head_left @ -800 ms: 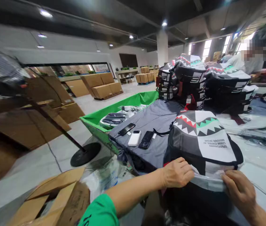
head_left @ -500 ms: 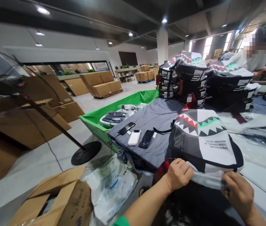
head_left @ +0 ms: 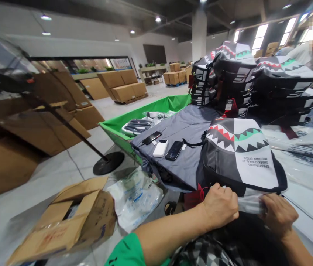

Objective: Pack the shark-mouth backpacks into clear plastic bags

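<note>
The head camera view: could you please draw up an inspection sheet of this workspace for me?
Surface: gray cloth, wrinkled, beside a white surface at right.
Things in hand: checkered backpack lying flat, its lettering upside down to the camera; clear film at its near edge.
Clutter: two dark phones and a white device on the cloth; opened carton and plastic bag on the floor.
Hands: left hand and right hand closed on the film.
Cables: thin dark cord on the floor near the fan base.
Surroundings: stacked backpacks, green bin, co-worker at far right.
</note>
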{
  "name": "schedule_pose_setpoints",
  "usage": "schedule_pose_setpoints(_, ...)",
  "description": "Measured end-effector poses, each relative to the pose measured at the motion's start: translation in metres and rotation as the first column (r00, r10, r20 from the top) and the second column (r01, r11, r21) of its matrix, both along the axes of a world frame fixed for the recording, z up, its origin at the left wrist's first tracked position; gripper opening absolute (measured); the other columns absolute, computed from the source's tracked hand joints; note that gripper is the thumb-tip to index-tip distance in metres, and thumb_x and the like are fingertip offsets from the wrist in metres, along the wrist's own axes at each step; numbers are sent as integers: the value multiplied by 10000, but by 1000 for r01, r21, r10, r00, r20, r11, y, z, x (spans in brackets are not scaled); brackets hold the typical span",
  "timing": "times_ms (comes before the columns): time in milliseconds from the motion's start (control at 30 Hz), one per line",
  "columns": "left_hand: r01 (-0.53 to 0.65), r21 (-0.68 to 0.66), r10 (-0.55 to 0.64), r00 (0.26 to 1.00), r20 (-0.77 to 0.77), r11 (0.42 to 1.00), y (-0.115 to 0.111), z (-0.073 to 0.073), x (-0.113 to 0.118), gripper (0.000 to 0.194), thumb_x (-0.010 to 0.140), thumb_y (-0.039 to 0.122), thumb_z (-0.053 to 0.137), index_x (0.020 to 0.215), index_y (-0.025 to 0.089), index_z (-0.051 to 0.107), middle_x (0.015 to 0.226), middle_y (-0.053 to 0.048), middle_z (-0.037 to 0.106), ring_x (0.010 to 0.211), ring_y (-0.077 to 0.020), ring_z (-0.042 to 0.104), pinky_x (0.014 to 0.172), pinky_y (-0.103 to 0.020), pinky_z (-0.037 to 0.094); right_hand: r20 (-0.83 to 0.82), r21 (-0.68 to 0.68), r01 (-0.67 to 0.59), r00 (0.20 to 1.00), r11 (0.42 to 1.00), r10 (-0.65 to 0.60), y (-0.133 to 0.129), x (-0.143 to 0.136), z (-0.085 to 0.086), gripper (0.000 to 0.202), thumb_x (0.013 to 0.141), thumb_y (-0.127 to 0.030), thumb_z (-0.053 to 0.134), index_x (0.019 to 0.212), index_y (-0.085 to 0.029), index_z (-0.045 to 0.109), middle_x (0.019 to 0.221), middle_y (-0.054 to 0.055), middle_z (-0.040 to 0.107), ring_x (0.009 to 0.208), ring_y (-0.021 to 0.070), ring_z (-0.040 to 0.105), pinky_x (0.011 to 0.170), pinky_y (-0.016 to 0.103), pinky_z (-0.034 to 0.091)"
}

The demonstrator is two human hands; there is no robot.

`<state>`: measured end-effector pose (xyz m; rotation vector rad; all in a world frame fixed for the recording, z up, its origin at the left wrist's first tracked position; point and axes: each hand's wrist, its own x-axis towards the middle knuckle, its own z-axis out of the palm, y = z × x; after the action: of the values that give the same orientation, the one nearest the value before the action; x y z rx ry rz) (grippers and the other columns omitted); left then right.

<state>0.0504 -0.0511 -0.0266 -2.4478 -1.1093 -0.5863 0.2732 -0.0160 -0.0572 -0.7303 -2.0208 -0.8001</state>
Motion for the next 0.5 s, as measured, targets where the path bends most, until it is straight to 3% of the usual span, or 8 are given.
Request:
schedule_pose_setpoints(100, 8, -32, -7, 999, 32, 999, -11, -4, 3, 357, 911, 498, 645, 813, 156, 608, 732, -27, 650, 680, -174, 640, 934, -419, 513, -158, 39, 85, 984, 996, -78, 5, 6, -18, 198, 848, -54, 589, 903, -227, 510, 693, 11, 592, 604, 173, 555, 605, 288, 411)
schedule_pose_setpoints(233, -26, 42, 21, 992, 127, 999, -12, -43, -5, 326, 1007, 440, 552, 800, 191, 587, 729, 34, 637, 692, -132, 636, 1102, -442, 429, -39, -49, -38, 999, 998, 36, 2, 20, -35, 98, 911, -145, 582, 969, -217, 548, 791, 44, 650, 694, 196, 630, 683, 314, 502)
schedule_pose_setpoints(300, -42, 78, 33, 992, 125, 996, -7, -60, -13, 326, 1021, 421, 530, 788, 199, 581, 729, 41, 637, 680, -123, 631, 1139, -440, 400, 25, -148, -131, 990, 980, 136, -3, 26, -30, 126, 939, -222, 589, 1059, -186, 573, 883, 85, 682, 782, 216, 668, 743, 331, 538)
schedule_pose_setpoints(367, -51, 91, 40, 991, 128, 995, -1, -68, -21, 318, 1028, 428, 507, 827, 199, 598, 740, 35, 647, 678, -125, 637, 1160, -438, 385, 47, -271, -191, 976, 943, 212, -5, 29, -18, 255, 958, -263, 585, 1189, -156, 577, 962, 106, 701, 843, 218, 691, 779, 319, 557)
schedule_pose_setpoints(500, -99, 29, 94, 983, 155, 995, 8, -58, -30, 188, 1036, 270, 471, 1122, 182, 614, 754, 42, 678, 657, -119, 658, 1183, -412, 372, 69, -476, -182, 968, 860, 243, 3, 26, 3, 378, 1018, -212, 465, 1389, -218, 536, 998, 54, 751, 771, 164, 720, 687, 238, 552)
